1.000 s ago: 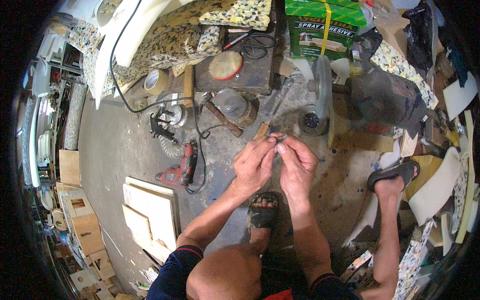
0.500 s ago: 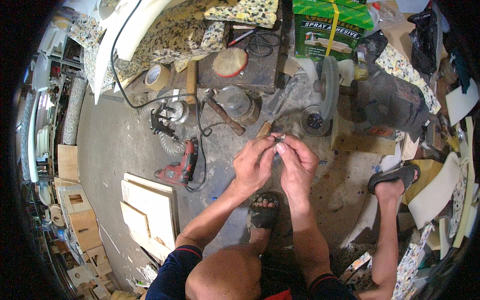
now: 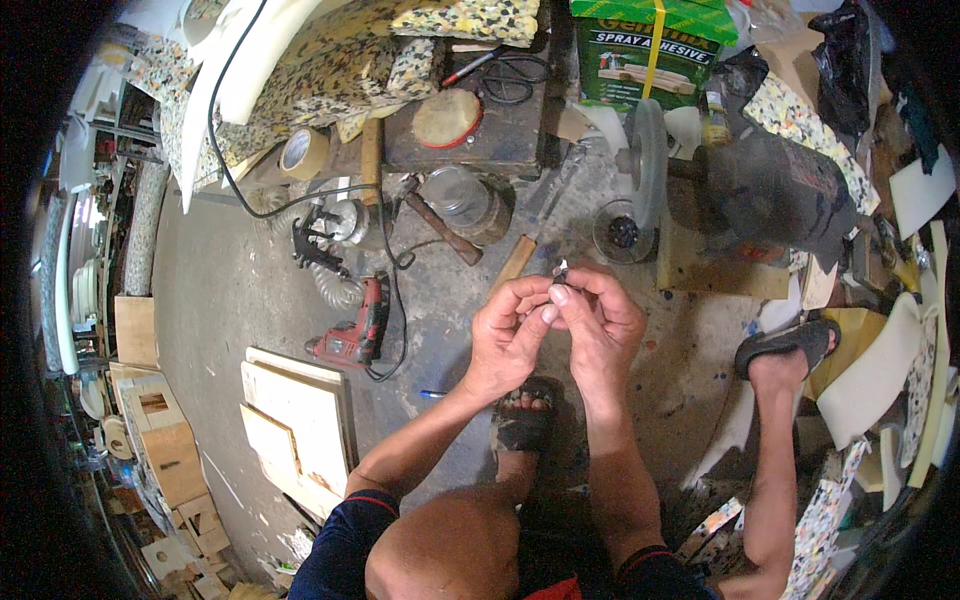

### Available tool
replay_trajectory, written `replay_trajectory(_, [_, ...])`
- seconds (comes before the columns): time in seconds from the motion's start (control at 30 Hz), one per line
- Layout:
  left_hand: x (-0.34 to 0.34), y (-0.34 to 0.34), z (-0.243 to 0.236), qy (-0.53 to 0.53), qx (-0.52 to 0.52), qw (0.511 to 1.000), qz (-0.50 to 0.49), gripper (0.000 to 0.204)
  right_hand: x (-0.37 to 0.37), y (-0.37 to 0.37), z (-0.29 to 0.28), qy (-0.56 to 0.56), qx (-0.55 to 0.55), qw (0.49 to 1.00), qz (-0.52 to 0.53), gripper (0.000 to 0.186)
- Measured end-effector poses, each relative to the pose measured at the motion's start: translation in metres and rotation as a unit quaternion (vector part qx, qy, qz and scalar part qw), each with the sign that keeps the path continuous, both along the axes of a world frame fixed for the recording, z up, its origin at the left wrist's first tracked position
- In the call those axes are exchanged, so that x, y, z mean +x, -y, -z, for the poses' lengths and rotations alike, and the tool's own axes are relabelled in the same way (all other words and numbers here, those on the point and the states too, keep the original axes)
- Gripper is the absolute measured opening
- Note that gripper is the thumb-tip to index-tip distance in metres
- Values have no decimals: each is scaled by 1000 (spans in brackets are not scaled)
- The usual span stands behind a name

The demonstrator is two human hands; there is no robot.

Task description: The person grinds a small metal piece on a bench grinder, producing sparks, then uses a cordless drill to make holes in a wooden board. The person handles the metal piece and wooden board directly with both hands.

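Observation:
My right hand [image 3: 600, 330] pinches a small dark piece with a bright, shiny tip [image 3: 562, 271] between thumb and forefinger. The piece is too small to name. Close against it, my left hand [image 3: 505, 335] has its fingers curled, the fingertips meeting those of the right; whatever they grip is hidden. Just beyond the hands lies a tool with a wooden handle [image 3: 516, 262]. A round dish of small dark bits [image 3: 622, 232] sits on the floor ahead and to the right, beside a grinding wheel [image 3: 650, 165].
On the left lie a red drill [image 3: 355, 335], a spray gun [image 3: 318, 240] and white boards [image 3: 290, 430]. A hammer [image 3: 445, 228], a glass jar [image 3: 465, 205] and a low dark bench [image 3: 510, 125] are ahead. The grinder motor [image 3: 775, 195] and foam scraps [image 3: 875, 370] fill the right.
The small piece's shiny tip now stands higher above my fingertips. My left thumb has drawn back slightly from it. The view has shifted a little, and more of the wooden handle shows.

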State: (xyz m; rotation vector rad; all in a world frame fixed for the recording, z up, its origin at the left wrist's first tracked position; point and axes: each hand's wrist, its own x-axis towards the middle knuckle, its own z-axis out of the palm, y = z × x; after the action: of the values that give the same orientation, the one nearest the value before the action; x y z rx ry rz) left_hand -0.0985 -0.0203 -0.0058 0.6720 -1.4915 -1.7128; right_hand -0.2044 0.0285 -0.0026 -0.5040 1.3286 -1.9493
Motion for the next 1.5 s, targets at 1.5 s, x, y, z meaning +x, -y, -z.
replay_trajectory(1.5, [0,-3,9,233,-259,937,17,20,-56,-51,-3,-184,169,966,-68,7])
